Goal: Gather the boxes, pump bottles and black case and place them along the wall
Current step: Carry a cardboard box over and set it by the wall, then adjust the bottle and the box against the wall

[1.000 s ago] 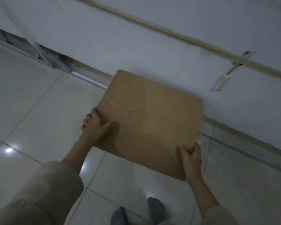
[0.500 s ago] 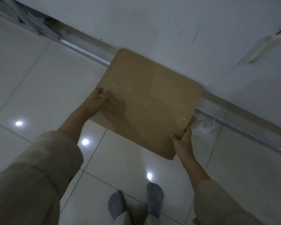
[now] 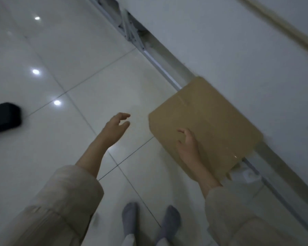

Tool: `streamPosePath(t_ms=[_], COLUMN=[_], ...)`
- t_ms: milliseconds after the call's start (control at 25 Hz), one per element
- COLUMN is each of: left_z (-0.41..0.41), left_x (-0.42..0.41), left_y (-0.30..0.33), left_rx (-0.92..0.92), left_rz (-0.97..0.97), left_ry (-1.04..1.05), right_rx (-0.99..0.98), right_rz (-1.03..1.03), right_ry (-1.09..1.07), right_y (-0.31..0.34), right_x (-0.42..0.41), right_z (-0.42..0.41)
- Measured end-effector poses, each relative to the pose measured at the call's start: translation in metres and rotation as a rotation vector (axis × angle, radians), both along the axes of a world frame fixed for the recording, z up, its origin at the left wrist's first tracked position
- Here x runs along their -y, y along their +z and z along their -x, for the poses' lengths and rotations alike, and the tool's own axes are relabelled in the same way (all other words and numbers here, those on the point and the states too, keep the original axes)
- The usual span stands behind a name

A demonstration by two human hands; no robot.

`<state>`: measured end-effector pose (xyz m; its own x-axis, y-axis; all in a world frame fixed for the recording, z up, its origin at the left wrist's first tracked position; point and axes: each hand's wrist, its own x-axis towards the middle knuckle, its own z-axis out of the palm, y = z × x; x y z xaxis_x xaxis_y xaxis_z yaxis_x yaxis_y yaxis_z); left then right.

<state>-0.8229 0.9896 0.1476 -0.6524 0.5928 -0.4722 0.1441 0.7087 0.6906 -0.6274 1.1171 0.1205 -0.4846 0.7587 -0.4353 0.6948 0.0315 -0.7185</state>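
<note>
A brown cardboard box [image 3: 210, 121] sits on the tiled floor, its far side against the white wall [image 3: 229, 41]. My right hand [image 3: 188, 145] hovers over the box's near part with fingers spread, holding nothing. My left hand [image 3: 115, 128] is out over bare floor to the left of the box, fingers apart and empty. A black case [image 3: 4, 117] lies on the floor at the left edge of the view, partly cut off. No pump bottles are in view.
A metal rail [image 3: 160, 68] runs along the wall's base, with a white folding frame [image 3: 130, 31] at its far end. Crumpled white scrap [image 3: 245, 174] lies by the box's near right corner. My feet in grey socks [image 3: 149, 222] stand on the glossy tiles.
Both hands have let go of the box, which now rests by the wall. The view has swung left, bringing the black case into sight.
</note>
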Motion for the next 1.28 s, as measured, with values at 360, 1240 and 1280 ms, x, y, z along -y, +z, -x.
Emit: streamPosePath(t_ms=[360,1240,1280], left_z=[0.057,-0.06,-0.061], left_x=[0.261,0.549,0.553], left_y=[0.01,-0.295,-0.301], left_rx=[0.006,0.158,0.166], left_rz=[0.035,0.183,0.179], left_ry=[0.43,0.693,0.7], right_rx=[-0.022,0.419,0.431], right_rz=[0.165,-0.146,-0.153], right_ry=[0.458,1.039,1.028], right_y=[-0.004,-0.312,-0.32], right_x=[0.176,0.514,0.515], right_z=[0.081,0.069,0.069])
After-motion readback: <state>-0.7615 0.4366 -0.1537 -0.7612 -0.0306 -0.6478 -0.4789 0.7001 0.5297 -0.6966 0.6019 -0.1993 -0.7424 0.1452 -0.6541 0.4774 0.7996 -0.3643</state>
